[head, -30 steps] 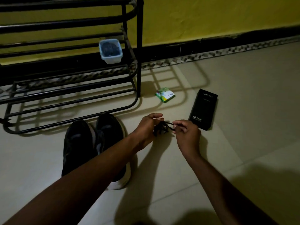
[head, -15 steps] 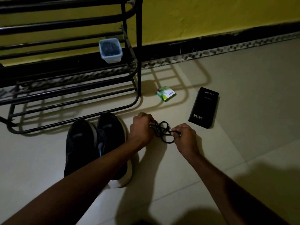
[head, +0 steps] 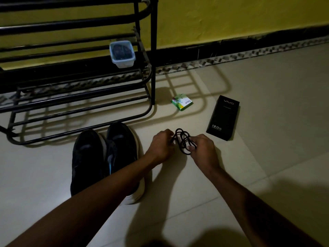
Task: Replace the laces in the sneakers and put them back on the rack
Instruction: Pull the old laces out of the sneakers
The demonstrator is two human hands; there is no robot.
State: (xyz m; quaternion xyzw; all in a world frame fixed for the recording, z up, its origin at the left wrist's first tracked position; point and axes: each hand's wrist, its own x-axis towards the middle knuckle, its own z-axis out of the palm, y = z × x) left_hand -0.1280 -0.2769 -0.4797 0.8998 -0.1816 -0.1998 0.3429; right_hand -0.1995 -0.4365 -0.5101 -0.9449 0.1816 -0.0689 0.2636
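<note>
A tangle of black laces hangs in loops between my two hands, just above the pale floor tiles. My left hand grips one side of the bundle and my right hand pinches the other side. Two black sneakers with white soles stand side by side on the floor to the left, the left sneaker and the right sneaker, toes toward the black metal shoe rack. My left forearm crosses over the heel of the right sneaker.
A small clear tub with dark contents sits on a rack shelf. A green and white packet lies by the rack's post. A black phone box lies to the right of my hands. A yellow wall with a black skirting runs behind.
The tight bundle of laces has opened into looser loops between my hands, and my hands have shifted slightly apart over the floor.
</note>
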